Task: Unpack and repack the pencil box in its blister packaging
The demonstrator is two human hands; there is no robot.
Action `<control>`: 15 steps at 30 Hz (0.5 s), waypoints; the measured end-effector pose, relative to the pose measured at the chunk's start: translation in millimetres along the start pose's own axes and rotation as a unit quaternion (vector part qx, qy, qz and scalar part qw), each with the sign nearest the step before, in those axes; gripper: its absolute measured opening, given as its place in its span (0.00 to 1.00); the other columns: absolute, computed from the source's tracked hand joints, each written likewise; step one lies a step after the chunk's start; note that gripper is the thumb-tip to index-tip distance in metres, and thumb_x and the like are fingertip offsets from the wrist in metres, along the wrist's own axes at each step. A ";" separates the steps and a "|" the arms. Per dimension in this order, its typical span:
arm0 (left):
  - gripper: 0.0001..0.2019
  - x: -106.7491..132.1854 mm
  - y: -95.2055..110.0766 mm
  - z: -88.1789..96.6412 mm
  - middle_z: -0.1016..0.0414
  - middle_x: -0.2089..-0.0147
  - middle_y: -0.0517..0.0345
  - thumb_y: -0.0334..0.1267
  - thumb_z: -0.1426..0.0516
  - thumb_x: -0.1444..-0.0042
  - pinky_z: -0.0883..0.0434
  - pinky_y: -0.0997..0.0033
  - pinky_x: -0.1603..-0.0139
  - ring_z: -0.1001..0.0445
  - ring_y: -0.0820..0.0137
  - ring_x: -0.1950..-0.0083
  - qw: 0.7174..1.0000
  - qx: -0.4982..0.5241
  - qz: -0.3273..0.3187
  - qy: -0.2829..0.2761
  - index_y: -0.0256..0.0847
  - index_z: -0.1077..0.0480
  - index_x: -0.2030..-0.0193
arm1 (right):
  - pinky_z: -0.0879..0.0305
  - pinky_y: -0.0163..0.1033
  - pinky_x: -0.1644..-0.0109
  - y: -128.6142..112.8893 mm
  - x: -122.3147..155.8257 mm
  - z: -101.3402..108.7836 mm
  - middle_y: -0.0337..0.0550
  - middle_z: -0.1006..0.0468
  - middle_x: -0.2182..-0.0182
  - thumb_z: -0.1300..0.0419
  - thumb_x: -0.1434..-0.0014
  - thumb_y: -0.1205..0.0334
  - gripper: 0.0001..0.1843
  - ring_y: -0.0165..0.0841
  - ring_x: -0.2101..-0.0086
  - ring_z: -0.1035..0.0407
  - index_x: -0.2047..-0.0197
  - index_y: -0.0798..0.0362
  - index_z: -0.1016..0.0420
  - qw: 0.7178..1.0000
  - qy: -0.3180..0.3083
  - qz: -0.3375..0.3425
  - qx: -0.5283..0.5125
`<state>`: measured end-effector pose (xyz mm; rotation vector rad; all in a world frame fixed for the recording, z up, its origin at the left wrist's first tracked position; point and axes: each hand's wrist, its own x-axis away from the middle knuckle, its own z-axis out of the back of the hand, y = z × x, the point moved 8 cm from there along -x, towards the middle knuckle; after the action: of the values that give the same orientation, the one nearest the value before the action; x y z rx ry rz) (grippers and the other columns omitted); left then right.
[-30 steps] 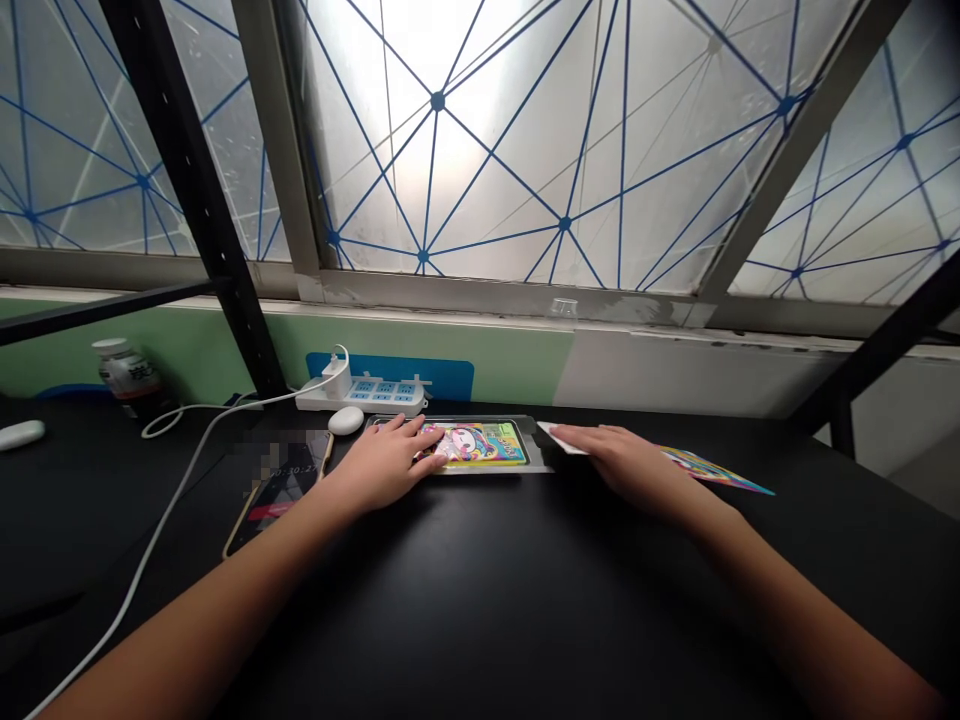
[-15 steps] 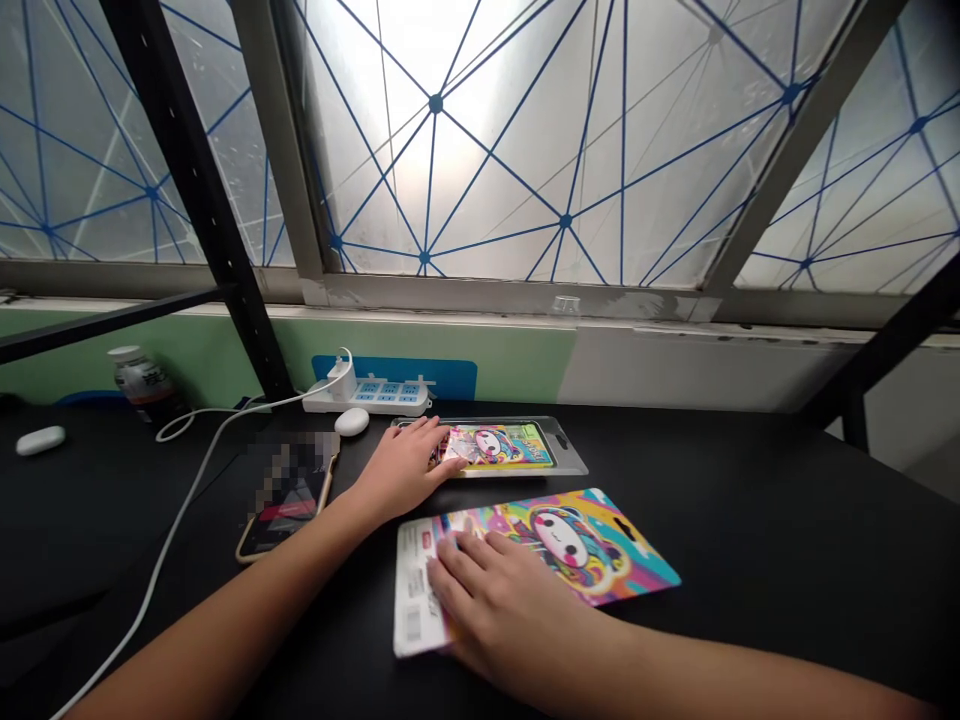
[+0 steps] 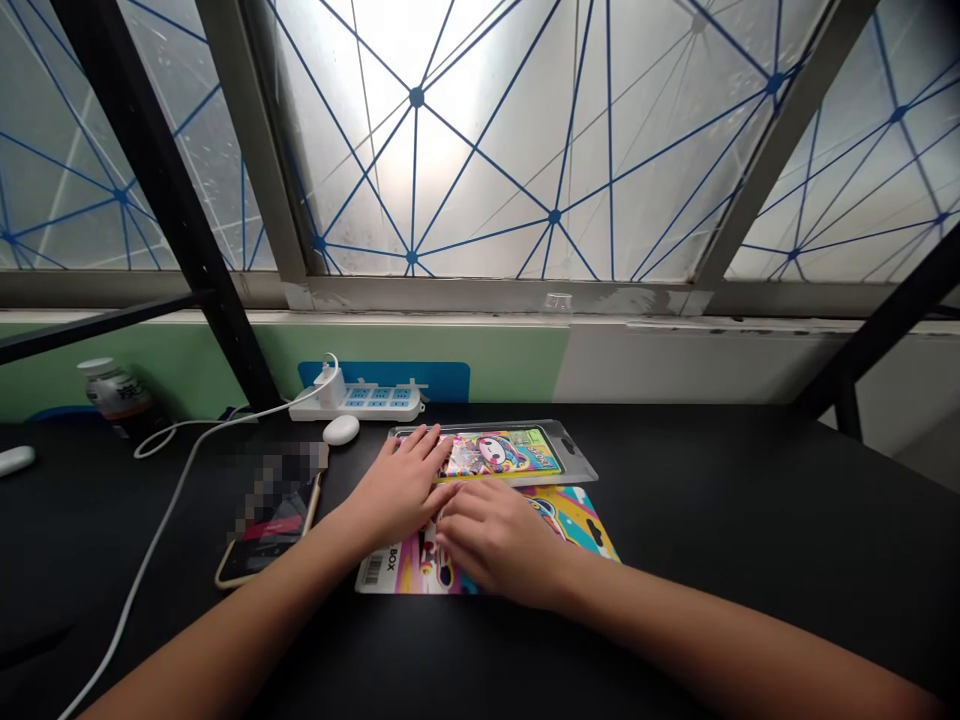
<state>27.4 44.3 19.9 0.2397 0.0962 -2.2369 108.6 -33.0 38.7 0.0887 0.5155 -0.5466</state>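
Note:
My left hand [image 3: 405, 488] lies with spread fingers over the left end of a clear plastic blister tray [image 3: 576, 458]. Inside the tray is a colourful packet [image 3: 525, 450] with a white cartoon face. Nearer to me, a bright printed backing card [image 3: 583, 522] lies on the table, its far edge close to the tray. My right hand [image 3: 502, 545] rests on the card's middle, palm down, fingers loosely bent and covering much of the print. Its fingertips are near my left thumb. A barcode shows at the card's left end.
A phone [image 3: 281, 525] lies left of my left forearm. Behind it are a white oval case [image 3: 341, 430] and a power strip [image 3: 382, 402] with a plugged-in charger. A white cable [image 3: 161, 540] runs down the left side. A dark bottle [image 3: 120, 395] stands at the back left.
My right hand has slid the card away from me, up to the tray, and turned it straighter. My left hand stays on the tray. The camera view has shifted slightly.

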 end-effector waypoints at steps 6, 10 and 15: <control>0.30 -0.2 1.7 4.3 0.45 0.26 0.43 0.55 0.59 0.30 0.42 0.43 0.35 0.48 0.51 0.26 1.000 0.005 0.005 -0.003 0.40 0.43 0.29 | 0.37 0.49 0.51 104.5 13.3 25.2 0.51 0.24 0.59 0.48 0.31 0.57 0.13 0.43 0.56 0.32 0.58 0.53 0.24 0.973 -0.038 -0.225 0.024; 0.30 -0.6 0.7 4.6 0.46 0.26 0.44 0.55 0.58 0.30 0.43 0.44 0.34 0.49 0.52 0.25 1.000 0.015 0.011 -0.010 0.41 0.44 0.29 | 0.34 0.48 0.50 146.1 25.8 31.7 0.51 0.25 0.54 0.40 0.37 0.49 0.17 0.44 0.53 0.31 0.52 0.51 0.24 0.962 -0.086 -0.258 -0.022; 0.32 -1.8 -0.8 4.1 0.47 0.25 0.46 0.56 0.57 0.31 0.48 0.41 0.31 0.50 0.53 0.25 0.999 0.031 0.024 -0.009 0.40 0.47 0.27 | 0.37 0.50 0.44 156.9 30.2 30.7 0.51 0.27 0.49 0.37 0.43 0.39 0.28 0.47 0.48 0.33 0.47 0.50 0.26 0.947 -0.150 -0.274 -0.069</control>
<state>27.3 45.6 24.2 0.2526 0.0124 -2.1950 225.5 80.0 42.1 -0.2776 0.2726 -1.0471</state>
